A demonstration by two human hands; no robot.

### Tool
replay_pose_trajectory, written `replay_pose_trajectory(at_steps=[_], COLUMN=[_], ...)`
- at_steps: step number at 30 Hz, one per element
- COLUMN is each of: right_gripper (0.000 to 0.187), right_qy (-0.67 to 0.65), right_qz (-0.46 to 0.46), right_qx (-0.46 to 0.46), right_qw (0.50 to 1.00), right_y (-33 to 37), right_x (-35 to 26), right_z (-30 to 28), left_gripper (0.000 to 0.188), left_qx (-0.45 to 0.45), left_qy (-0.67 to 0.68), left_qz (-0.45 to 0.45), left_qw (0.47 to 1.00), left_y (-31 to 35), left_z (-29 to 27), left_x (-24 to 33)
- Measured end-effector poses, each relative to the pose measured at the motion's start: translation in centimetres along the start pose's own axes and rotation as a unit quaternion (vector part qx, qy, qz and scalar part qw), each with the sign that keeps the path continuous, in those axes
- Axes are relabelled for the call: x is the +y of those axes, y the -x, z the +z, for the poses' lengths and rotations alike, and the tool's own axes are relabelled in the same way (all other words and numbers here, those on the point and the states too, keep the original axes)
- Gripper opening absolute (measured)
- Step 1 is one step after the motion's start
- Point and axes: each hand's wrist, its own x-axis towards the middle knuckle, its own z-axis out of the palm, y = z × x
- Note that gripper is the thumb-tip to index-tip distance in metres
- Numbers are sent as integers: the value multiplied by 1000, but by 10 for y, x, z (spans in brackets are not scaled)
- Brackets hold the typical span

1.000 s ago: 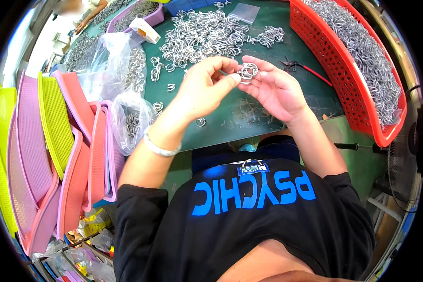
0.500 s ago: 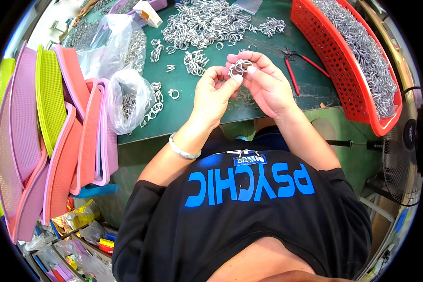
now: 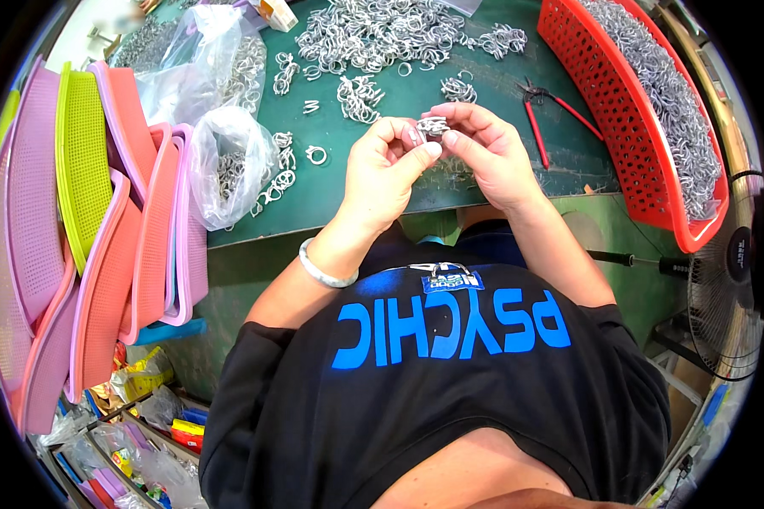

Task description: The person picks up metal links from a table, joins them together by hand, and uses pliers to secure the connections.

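Observation:
Between my two hands, just over the table's near edge, is a small stack of silver metal rings (image 3: pixel 433 126). My left hand (image 3: pixel 390 163) pinches it from the left with thumb and fingers. From the right, my right hand (image 3: pixel 489 158) grips the same stack, its thumb against the rings. Beyond the right fingers lies a small cluster of rings (image 3: pixel 458 89). A larger cluster of rings (image 3: pixel 359 99) rests past my left hand, and a single ring (image 3: pixel 316 155) lies to its left.
A big heap of rings (image 3: pixel 373 34) covers the far middle of the green table (image 3: pixel 331 199). Red-handled pliers (image 3: pixel 536 127) lie at right, beside a red basket (image 3: pixel 607 127) full of metal pieces. At left are plastic bags (image 3: pixel 221 199) of rings and stacked coloured baskets (image 3: pixel 89 170).
The rings in my hands have gone from loosely spread to a tighter stack. A small ring cluster now shows beyond my right fingers. The view has shifted slightly.

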Motion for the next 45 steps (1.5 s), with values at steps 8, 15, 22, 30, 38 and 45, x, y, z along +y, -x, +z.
replay_pose_trajectory(at_steps=[8,15,22,30,38,45], right_gripper=[25,26,24,23,23,11], right_qy=[86,76,153,183,149,129], right_qz=[-8,-11,-34,-58,-61,-90], right_qx=[-1,-10,15,35,31,51], right_qw=[996,997,988,981,986,986], right_y=[3,4,7,8,8,9], right_x=[-2,0,1,-2,-3,-2], right_z=[-2,-1,-2,-5,-6,-4], left_gripper=[17,17,16,16,13,21], left_qx=[-36,-33,-42,-40,-42,-57], left_qy=[-29,-72,-79,-48,34,43], left_qz=[60,67,44,7,-45,-88], left_qw=[997,995,995,998,998,994], left_y=[1,1,2,1,1,0], left_z=[-7,-12,-12,-13,-14,-8], left_x=[-2,-4,-1,1,4,14])
